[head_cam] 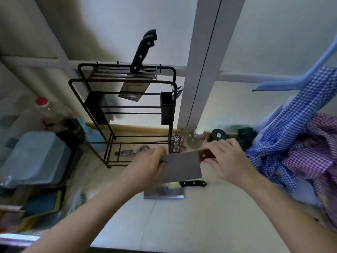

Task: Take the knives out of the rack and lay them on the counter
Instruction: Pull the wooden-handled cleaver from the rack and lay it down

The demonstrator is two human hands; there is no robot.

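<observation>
- Cleaver with the brown handle (182, 168) is between my two hands, held above the worktop (191, 216), blade flat and wide side up.
- My right hand (226, 157) has its grip closed around the handle; my left hand (145, 167) pinches the far end of the blade with closed fingers. I judge this two-hand hold keeps the heavy blade steady and the edge away from me while I lower it.
- One cleaver with a black handle (164, 193) already lies on the worktop just below the held one, so I think the free place beside it is for this knife.
- One more cleaver (135, 77) stands in the black wire rack (120, 114), black handle up, blade down in the slots. The task is not yet finished.
- Rack stands at the back of the pale worktop, near the window frame.
- To the left are a bottle with a red cap (49, 114) and a blue container (34, 157); to the right hang checked clothes (299, 136).
</observation>
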